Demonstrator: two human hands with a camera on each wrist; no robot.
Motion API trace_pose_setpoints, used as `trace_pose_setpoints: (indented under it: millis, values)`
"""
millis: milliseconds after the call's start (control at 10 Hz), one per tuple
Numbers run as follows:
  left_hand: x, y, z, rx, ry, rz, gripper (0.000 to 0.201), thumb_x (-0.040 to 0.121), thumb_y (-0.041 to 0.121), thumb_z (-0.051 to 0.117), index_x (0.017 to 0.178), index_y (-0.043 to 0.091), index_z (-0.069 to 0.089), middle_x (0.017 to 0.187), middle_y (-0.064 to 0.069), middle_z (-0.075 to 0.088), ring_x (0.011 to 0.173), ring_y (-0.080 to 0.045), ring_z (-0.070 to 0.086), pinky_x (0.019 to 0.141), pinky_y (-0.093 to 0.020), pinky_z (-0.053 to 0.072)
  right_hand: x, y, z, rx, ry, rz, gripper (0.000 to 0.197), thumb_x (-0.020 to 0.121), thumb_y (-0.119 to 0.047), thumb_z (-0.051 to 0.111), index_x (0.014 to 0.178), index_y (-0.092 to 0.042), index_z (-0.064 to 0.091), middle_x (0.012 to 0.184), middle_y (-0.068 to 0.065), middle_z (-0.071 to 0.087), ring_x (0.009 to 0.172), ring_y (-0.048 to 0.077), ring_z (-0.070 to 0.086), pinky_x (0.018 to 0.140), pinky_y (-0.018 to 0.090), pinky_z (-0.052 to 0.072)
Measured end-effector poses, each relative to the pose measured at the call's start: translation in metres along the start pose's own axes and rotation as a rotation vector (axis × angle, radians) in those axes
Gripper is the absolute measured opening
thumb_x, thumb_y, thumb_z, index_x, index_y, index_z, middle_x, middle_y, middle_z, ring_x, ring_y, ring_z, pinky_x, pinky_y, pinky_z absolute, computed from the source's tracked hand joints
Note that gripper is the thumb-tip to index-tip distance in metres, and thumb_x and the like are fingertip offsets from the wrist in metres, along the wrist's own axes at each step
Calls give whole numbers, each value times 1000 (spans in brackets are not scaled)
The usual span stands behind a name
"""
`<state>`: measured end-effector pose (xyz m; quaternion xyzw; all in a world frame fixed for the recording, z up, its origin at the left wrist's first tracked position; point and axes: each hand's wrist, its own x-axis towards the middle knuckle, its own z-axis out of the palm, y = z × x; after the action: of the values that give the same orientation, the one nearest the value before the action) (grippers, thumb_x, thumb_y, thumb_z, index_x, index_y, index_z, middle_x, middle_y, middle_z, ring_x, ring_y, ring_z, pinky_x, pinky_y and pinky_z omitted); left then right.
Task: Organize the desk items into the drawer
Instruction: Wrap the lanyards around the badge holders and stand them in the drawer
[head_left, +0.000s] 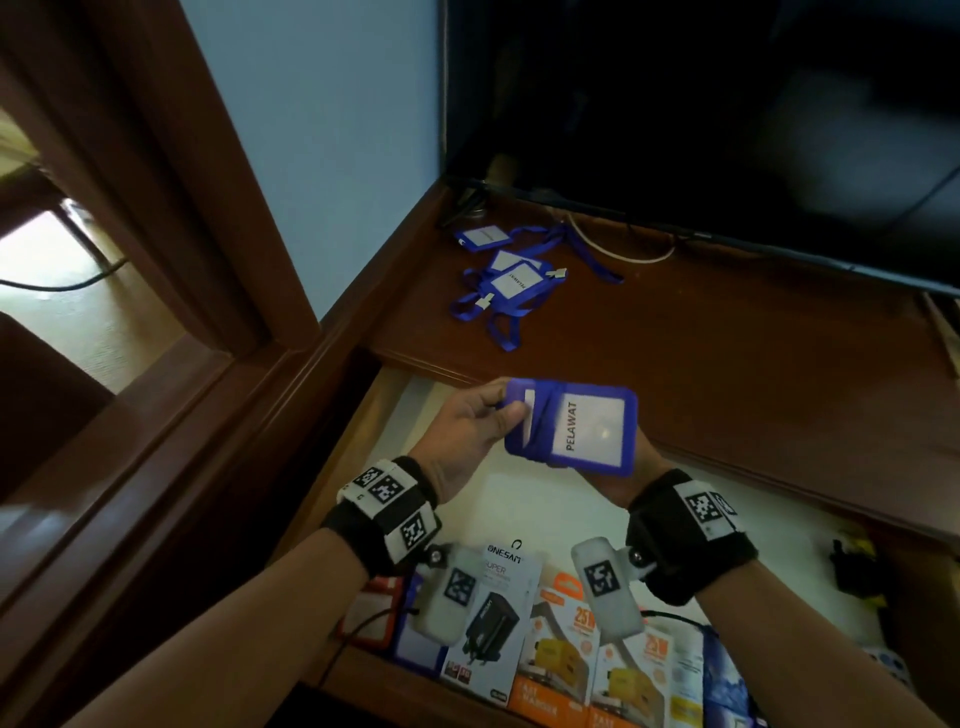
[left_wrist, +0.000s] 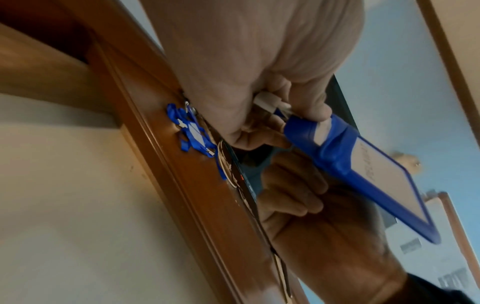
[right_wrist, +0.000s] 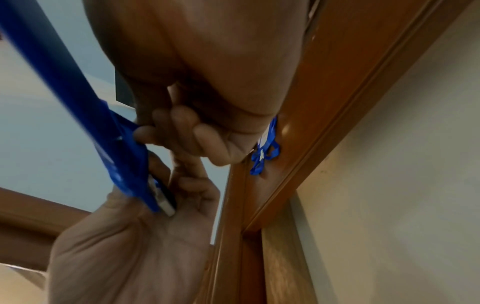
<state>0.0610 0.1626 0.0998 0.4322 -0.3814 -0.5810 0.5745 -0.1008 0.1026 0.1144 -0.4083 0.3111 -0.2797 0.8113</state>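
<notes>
A blue badge holder (head_left: 587, 426) labelled PELAWAT hangs over the open drawer (head_left: 524, 514). My left hand (head_left: 478, 426) grips its left end, thumb on top of the folded blue lanyard and white clip (left_wrist: 270, 102). My right hand (head_left: 615, 486) lies under the holder's right part, mostly hidden; its fingers (right_wrist: 182, 131) curl against the underside. The holder (left_wrist: 363, 170) shows tilted in the left wrist view and edge-on (right_wrist: 116, 148) in the right wrist view. Several more blue badge holders with lanyards (head_left: 504, 275) lie on the wooden desk (head_left: 727, 338) behind the drawer.
A dark TV screen (head_left: 727, 130) stands at the back of the desk, with a white cable (head_left: 623, 252) under it. The drawer's near part holds a ONESAM charger box (head_left: 498, 613), orange boxes (head_left: 566, 654) and a black and yellow item (head_left: 852, 566). A wooden door frame (head_left: 182, 234) stands left.
</notes>
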Motion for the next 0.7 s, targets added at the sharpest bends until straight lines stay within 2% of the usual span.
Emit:
trace_pose_setpoints:
  millis: [100, 200, 300, 400, 500, 600, 700]
  values:
    - [-3, 1, -10, -92, 48, -6, 31, 84, 14, 55, 111, -3, 61, 106, -12, 67, 101, -22, 62, 91, -31, 50, 9, 11, 4, 35, -28, 6, 45, 56, -51, 77, 82, -15, 71, 69, 3, 70, 58, 14, 66, 49, 24, 53]
    - [-9, -1, -24, -114, 89, -6, 29, 83, 13, 56, 107, -2, 62, 103, -11, 69, 100, -22, 63, 89, -30, 52, 20, 16, 19, 1, -74, -2, 63, 36, -64, 85, 78, -19, 73, 71, 3, 70, 61, 15, 66, 52, 25, 54]
    - [-17, -6, -43, -86, 151, -17, 40, 83, 13, 58, 108, -17, 56, 108, -23, 61, 103, -31, 57, 94, -38, 47, 28, 22, 34, -57, -70, 70, 64, 13, -63, 88, 55, -18, 74, 55, 1, 66, 46, 11, 63, 45, 22, 52]
    - [-24, -8, -60, -30, 129, 17, 28, 80, 19, 66, 97, -2, 70, 104, -18, 64, 101, -30, 59, 94, -39, 47, 31, 30, 43, -50, -99, 168, 61, 8, -53, 92, 53, -16, 74, 53, 4, 66, 44, 14, 63, 45, 22, 52]
    - [-30, -10, -76, 9, 107, 6, 22, 76, 24, 68, 89, 8, 76, 98, -9, 69, 97, -26, 63, 92, -35, 49, 38, 43, 43, -40, -168, 263, 61, 11, -48, 95, 57, -13, 74, 55, 6, 65, 45, 16, 63, 45, 23, 52]
    - [-33, -14, -90, 71, 158, -63, 18, 79, 14, 70, 92, 2, 72, 93, -5, 73, 91, -20, 67, 83, -27, 53, 58, 48, 38, -218, -167, 322, 36, 55, -35, 90, 68, -10, 67, 56, 3, 61, 45, 12, 58, 44, 20, 46]
    - [-34, -14, -104, 212, 140, -137, 12, 84, 0, 63, 93, 3, 70, 87, -4, 73, 82, -15, 68, 76, -25, 54, 85, 51, 24, -363, -71, 294, 16, 91, -6, 53, 78, -4, 61, 65, 6, 55, 54, 14, 51, 52, 25, 39]
